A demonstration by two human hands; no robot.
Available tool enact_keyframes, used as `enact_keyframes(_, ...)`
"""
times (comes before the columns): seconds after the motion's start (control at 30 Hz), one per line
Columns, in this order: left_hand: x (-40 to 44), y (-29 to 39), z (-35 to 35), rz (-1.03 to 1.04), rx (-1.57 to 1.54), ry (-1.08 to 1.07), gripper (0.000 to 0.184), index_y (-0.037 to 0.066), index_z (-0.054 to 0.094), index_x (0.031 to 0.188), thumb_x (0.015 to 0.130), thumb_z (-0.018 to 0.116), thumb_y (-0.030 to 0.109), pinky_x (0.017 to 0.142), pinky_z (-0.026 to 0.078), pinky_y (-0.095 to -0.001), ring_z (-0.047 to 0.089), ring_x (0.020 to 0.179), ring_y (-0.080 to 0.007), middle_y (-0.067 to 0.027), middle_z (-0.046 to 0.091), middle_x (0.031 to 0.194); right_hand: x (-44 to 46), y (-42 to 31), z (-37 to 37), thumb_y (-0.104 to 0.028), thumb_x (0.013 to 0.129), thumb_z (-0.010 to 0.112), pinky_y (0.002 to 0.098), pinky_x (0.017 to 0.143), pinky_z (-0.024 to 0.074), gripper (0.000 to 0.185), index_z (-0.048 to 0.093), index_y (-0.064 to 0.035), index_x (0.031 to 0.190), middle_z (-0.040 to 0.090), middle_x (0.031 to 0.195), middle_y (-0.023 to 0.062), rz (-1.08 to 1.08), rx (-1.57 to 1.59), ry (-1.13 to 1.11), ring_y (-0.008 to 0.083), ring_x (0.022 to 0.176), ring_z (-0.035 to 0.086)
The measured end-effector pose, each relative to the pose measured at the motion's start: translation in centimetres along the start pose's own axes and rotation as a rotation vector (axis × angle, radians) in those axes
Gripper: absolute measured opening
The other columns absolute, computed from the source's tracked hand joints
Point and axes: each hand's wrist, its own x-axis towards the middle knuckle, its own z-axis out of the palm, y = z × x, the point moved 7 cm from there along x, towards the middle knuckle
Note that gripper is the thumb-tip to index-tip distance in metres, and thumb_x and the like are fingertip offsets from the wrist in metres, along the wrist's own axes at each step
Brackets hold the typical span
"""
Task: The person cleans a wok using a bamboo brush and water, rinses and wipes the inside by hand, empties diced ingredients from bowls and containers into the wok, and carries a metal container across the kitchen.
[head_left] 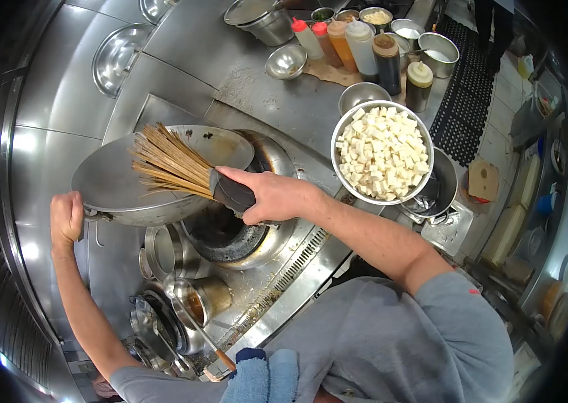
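From where I stand, the wok (106, 174) tilts above the burner (220, 235), with the person's left hand (67, 216) at its rim handle (99, 215), fingers curled into a fist there. The right hand (274, 195) has the bamboo brush (180, 168) by its dark grip (232, 192), index finger and thumb clasped about it, the other fingers mostly hidden under it. The brush's splayed bristles reach over the wok's inside; whether they touch the metal I can't tell. Off to the wok's right sits a steel bowl (335, 158) heaped with white cubes (383, 151). Beyond the wok, squeeze bottles (360, 54) stand on the bench (247, 91). On the wok's near side, a ladle (196, 321) leans across a pot (217, 297) of brown liquid.
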Motion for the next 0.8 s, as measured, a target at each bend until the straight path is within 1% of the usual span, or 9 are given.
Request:
enact_keyframes(0.13,1.0,0.9,-0.4,0.005,0.016,-0.017,0.042,-0.004,0.045,0.063,0.091,0.047,0.028,0.053,0.033,-0.0478,0.042,0.055,-0.044,-0.0251,0.043,0.058,-0.1,0.4,0.0,-0.019,0.071,0.067,0.0369,0.082,0.0505,0.1,0.019,-0.0173,0.158,0.068,0.106,0.0199,0.018,0.019,-0.004,0.0304,0.089,0.066)
enact_keyframes(0.23,1.5,1.6,-0.5,0.038,0.046,-0.033,0.041,-0.003,0.045,0.063,0.09,0.048,0.027,0.053,0.034,-0.0482,0.044,0.056,-0.045,-0.0253,0.044,0.059,-0.9,0.0,-0.3,-0.019,0.071,0.068,0.0376,0.081,0.051,0.101,0.018,-0.0191,0.158,0.068,0.106,0.02,0.107,0.007,-0.052,0.0304,0.088,0.066)
enact_keyframes(0.43,1.7,3.6,-1.0,0.033,0.081,-0.064,0.036,-0.002,0.047,0.062,0.085,0.052,0.024,0.053,0.034,-0.0486,0.046,0.057,-0.0455,-0.0243,0.046,0.059,-1.1,2.0,0.8,-0.018,0.07,0.068,0.0379,0.079,0.0516,0.102,0.018,-0.0215,0.158,0.067,0.106,0.0199,0.072,0.03,-0.013,0.031,0.088,0.066)
enact_keyframes(0.53,1.8,4.3,-1.1,0.045,0.094,-0.066,0.034,-0.002,0.047,0.062,0.083,0.054,0.024,0.052,0.034,-0.0484,0.047,0.057,-0.0452,-0.0236,0.047,0.059,-1.6,2.2,1.0,-0.017,0.069,0.068,0.0377,0.08,0.0515,0.102,0.018,-0.0209,0.158,0.067,0.106,0.0194,0.109,0.062,-0.016,0.031,0.087,0.066)
enact_keyframes(0.63,1.7,5.4,-1.4,0.064,0.098,-0.057,0.033,-0.002,0.047,0.061,0.083,0.055,0.023,0.052,0.034,-0.0479,0.047,0.056,-0.0441,-0.0229,0.046,0.058,-1.8,2.6,1.3,-0.019,0.067,0.069,0.0399,0.076,0.0522,0.103,0.02,-0.014,0.157,0.069,0.095,0.0227,0.04,0.097,0.062,0.0331,0.08,0.067)
enact_keyframes(0.73,1.2,6.2,-1.5,0.037,0.101,-0.054,0.033,-0.001,0.047,0.061,0.082,0.055,0.022,0.053,0.035,-0.0477,0.046,0.056,-0.0429,-0.0222,0.046,0.057,-2.4,2.4,1.1,-0.018,0.067,0.069,0.0394,0.077,0.0521,0.103,0.02,-0.0134,0.157,0.069,0.098,0.023,0.101,0.137,0.018,0.0335,0.083,0.067)
enact_keyframes(0.8,0.7,6.3,-1.5,0.044,0.099,-0.045,0.032,-0.001,0.048,0.06,0.082,0.056,0.022,0.053,0.035,-0.0474,0.047,0.055,-0.0423,-0.0218,0.045,0.056,-2.5,2.2,1.1,-0.018,0.067,0.069,0.0394,0.078,0.052,0.103,0.02,-0.0137,0.157,0.069,0.098,0.0231,0.085,0.125,0.018,0.0348,0.085,0.067)
